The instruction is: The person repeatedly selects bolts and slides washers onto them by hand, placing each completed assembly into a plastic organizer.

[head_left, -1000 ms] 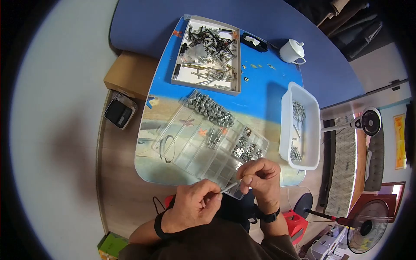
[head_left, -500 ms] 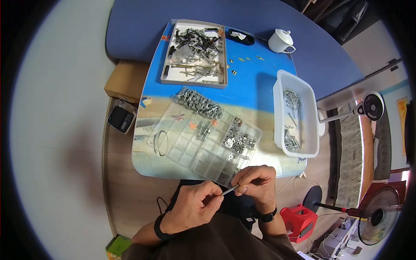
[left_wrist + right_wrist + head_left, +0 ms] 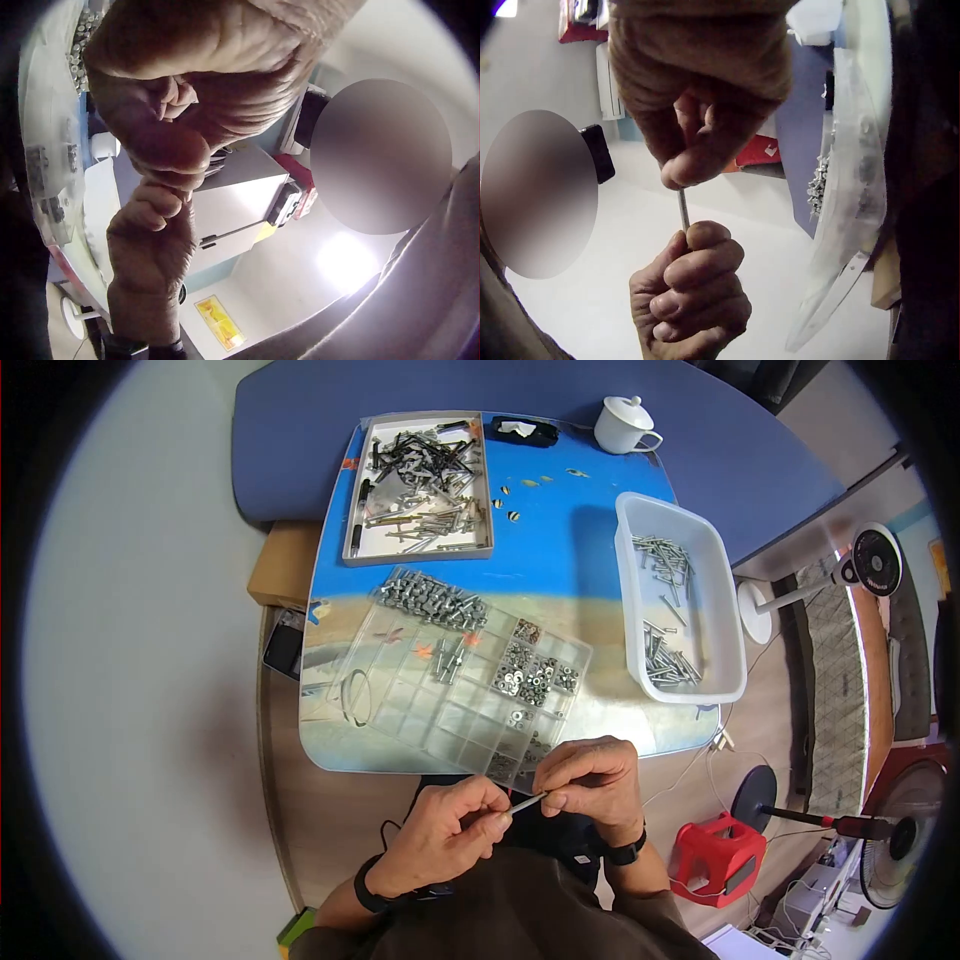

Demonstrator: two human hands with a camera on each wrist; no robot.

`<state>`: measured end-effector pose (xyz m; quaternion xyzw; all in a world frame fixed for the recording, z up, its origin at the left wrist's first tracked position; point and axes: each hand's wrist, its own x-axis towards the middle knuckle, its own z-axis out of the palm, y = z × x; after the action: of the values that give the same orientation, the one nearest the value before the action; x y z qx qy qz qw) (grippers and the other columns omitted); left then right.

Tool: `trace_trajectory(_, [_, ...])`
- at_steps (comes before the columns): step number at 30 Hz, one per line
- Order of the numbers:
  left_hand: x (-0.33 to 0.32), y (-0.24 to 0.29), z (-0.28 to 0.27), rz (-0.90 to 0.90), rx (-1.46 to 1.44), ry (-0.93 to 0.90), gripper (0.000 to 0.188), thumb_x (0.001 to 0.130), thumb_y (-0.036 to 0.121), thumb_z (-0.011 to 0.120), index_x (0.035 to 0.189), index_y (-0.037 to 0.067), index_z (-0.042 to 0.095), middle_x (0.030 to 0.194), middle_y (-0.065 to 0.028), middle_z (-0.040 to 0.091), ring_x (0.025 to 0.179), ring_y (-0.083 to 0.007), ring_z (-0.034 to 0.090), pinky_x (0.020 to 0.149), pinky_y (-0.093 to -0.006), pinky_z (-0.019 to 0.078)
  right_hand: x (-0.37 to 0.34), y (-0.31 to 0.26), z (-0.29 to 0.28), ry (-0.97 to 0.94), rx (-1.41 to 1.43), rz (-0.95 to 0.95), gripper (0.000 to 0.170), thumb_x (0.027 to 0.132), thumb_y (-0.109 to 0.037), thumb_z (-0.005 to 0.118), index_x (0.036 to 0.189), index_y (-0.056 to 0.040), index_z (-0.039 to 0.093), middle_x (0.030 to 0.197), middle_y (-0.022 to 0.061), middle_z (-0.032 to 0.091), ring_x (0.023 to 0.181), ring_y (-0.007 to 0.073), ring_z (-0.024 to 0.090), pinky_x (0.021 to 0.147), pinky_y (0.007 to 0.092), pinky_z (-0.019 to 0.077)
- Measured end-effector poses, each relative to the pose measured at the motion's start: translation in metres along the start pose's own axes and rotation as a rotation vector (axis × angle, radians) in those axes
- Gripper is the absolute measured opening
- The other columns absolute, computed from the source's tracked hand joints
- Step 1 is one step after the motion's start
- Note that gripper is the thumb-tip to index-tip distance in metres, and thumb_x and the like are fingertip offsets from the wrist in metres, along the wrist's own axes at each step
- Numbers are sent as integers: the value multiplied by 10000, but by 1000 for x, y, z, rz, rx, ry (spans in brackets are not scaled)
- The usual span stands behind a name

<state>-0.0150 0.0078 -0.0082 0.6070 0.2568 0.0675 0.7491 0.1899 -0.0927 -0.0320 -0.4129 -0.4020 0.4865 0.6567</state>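
Note:
A slim metal bolt [image 3: 527, 803] runs between both hands, just off the table's near edge; the hands hide its ends. My left hand [image 3: 445, 835] pinches one end between thumb and index finger, the other fingers curled in. From the opposite side my right hand [image 3: 595, 780] grips the other end with thumb and fingertips. A short stretch of bare grey shaft shows between them in the right wrist view. Right beyond the hands lies a clear compartment box [image 3: 455, 720], with nuts and washers [image 3: 535, 680] in some of its sections.
Short bolts [image 3: 430, 600] are heaped at the compartment box's far side. Behind stands a shallow tray [image 3: 415, 557] of mixed screws. On the right a white bin [image 3: 735, 610] holds long bolts. A lidded white mug [image 3: 625, 425] stands at the back, a red stool [image 3: 715, 860] on the floor.
The head view has turned, so the table and its contents sit farther left. Both hands keep their pinch on the bolt, and the stretch of shaft between them looks slightly shorter.

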Motion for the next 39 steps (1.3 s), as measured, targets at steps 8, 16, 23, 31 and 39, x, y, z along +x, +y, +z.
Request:
trace_trajectory(8, [9, 3, 7, -109, -19, -1, 131, 973, 132, 617, 945, 8, 588, 725, -20, 624, 576, -55, 593, 505, -206, 471, -6, 12, -16, 17, 42, -11, 107, 790, 41, 768, 875, 69, 708, 788, 147, 684, 623, 156, 643, 566, 263, 501])
trace_trajectory(16, [20, 4, 10, -183, 20, 19, 115, 957, 105, 629, 938, -5, 602, 723, -33, 633, 572, -72, 606, 521, -220, 480, -8, 21, -20, 31, 56, 59, 120, 803, 15, 781, 880, 61, 701, 818, 119, 691, 650, 141, 659, 556, 253, 498])
trace_trajectory(23, [23, 0, 10, -150, -1, 32, 133, 966, 134, 633, 963, 7, 592, 733, -30, 634, 594, -70, 614, 512, -210, 487, -8, 29, -15, 22, 148, 120, 111, 822, 4, 775, 900, 46, 708, 830, 95, 688, 664, 128, 658, 552, 237, 494])
trace_trajectory(31, [18, -6, 0, -114, -121, -26, 131, 957, 116, 661, 955, -3, 606, 789, -78, 690, 611, -91, 643, 517, -221, 524, -6, 25, -5, -92, -15, 100, 167, 780, -64, 818, 923, -22, 742, 812, 44, 678, 722, 118, 583, 610, 256, 432])
trace_trajectory(39, [8, -17, -3, -150, -444, -136, 177, 967, 133, 650, 989, -41, 628, 889, -121, 714, 620, -101, 642, 523, -213, 533, -11, 16, 13, -105, -76, 40, 158, 787, -76, 816, 911, -9, 745, 797, 85, 686, 710, 170, 628, 625, 288, 480])
